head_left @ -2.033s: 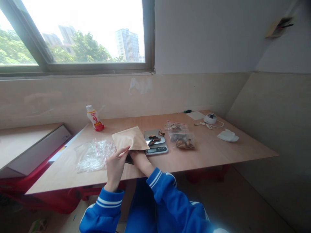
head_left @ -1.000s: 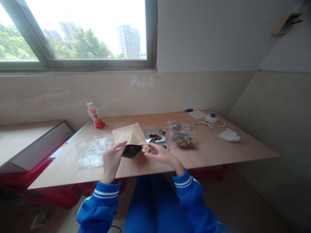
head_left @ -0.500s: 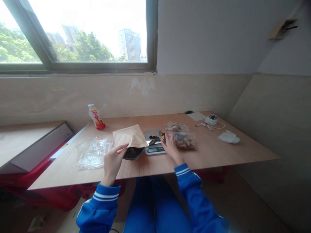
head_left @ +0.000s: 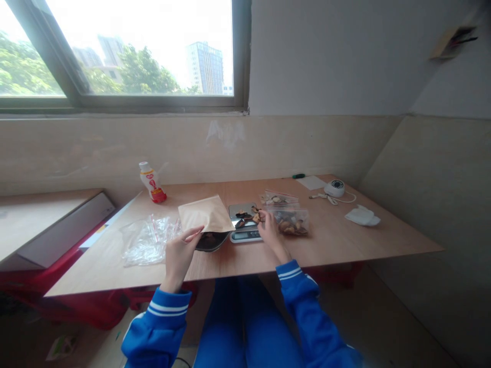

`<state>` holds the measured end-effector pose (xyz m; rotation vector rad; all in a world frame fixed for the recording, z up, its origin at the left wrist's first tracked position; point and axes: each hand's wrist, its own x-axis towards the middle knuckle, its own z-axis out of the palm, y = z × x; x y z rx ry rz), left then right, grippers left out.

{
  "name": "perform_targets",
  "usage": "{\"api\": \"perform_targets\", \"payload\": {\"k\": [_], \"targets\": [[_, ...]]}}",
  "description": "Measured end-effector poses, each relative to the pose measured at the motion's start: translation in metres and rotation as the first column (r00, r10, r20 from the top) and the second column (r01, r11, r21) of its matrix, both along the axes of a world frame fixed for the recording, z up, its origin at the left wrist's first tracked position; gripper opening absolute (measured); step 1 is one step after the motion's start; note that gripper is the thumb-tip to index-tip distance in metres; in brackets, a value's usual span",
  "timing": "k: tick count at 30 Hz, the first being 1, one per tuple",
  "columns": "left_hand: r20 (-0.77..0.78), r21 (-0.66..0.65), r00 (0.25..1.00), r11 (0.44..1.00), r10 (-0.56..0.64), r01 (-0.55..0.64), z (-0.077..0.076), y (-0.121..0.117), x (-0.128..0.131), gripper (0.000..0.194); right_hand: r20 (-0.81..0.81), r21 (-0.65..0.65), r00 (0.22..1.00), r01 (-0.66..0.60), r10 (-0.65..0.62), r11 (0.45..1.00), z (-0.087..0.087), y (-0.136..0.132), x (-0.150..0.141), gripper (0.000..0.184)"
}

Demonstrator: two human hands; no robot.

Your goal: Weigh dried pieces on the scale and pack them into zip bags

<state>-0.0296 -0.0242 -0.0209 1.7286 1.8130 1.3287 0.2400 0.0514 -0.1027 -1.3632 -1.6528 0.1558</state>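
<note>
My left hand (head_left: 180, 255) pinches the open mouth of a brown paper pouch (head_left: 203, 214) lying on the wooden table (head_left: 337, 240); dark dried pieces show inside the mouth. My right hand (head_left: 270, 231) reaches over the right edge of a small digital scale (head_left: 245, 225), fingers pinched on a light dried piece above its pan. Several dark and light dried pieces lie on the pan. A clear zip bag of dried pieces (head_left: 291, 221) sits just right of that hand.
A heap of empty clear zip bags (head_left: 148, 239) lies left of the pouch. A small drink bottle (head_left: 152, 183) stands at the back left. A second filled bag (head_left: 279, 198), a white round device with cable (head_left: 334, 188) and a crumpled tissue (head_left: 362, 215) lie to the right.
My right hand came out of the pouch with a dried piece and carried it right to the scale's pan. My left hand kept hold of the pouch's mouth.
</note>
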Motion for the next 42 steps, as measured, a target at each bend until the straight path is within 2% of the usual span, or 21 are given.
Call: {"api": "perform_targets", "payload": {"k": [7,11,13,15,17,19,21,25,31,36,42], "targets": [[-0.01,0.019,1.0,1.0,0.01,-0.01,-0.001,0.002,-0.002,0.026,0.0,-0.008,0.998,-0.064,0.064,0.998,0.014,0.001,-0.005,0.04],[0.014,0.018,1.0,1.0,0.008,-0.009,0.0,0.002,-0.001,0.025,0.026,0.03,0.998,-0.062,0.061,0.998,0.033,-0.023,-0.012,0.038],[0.023,0.016,1.0,1.0,0.007,-0.008,0.001,0.002,0.001,0.025,0.007,0.044,0.99,-0.14,0.14,0.989,0.047,-0.041,-0.022,0.035],[0.027,0.001,0.999,1.0,0.018,-0.018,0.003,0.001,0.005,0.025,-0.027,0.005,0.943,-0.333,0.333,0.943,0.058,-0.058,-0.039,0.033],[0.036,-0.017,0.999,0.999,0.029,-0.029,0.004,0.0,0.01,0.026,-0.005,-0.058,0.854,-0.52,0.521,0.852,0.064,-0.07,-0.059,0.036],[0.038,-0.017,0.998,0.999,0.041,-0.041,0.005,-0.002,0.013,0.026,0.047,-0.139,0.786,-0.606,0.617,0.783,0.064,-0.075,-0.081,0.039],[0.023,-0.002,0.998,0.999,0.05,-0.05,0.004,-0.004,0.016,0.024,0.134,-0.228,0.771,-0.588,0.623,0.776,0.059,-0.074,-0.1,0.042],[-0.001,0.007,0.998,0.998,0.066,-0.066,0.0,-0.009,0.018,0.024,0.258,-0.345,0.802,-0.445,0.539,0.827,0.05,-0.058,-0.133,0.044],[0.005,0.008,0.996,0.996,0.091,-0.091,0.0,-0.015,0.018,0.021,0.289,-0.315,0.866,-0.317,0.409,0.895,0.041,-0.02,-0.166,0.039],[0.014,0.023,0.998,0.998,0.061,-0.061,-0.002,-0.014,0.017,0.021,0.272,-0.328,0.894,-0.262,0.356,0.908,0.029,-0.011,-0.17,0.043],[0.043,0.017,0.998,0.998,0.055,-0.056,-0.004,-0.013,0.02,0.022,0.307,-0.258,0.877,-0.298,0.37,0.919,0.042,-0.026,-0.15,0.043]]}}
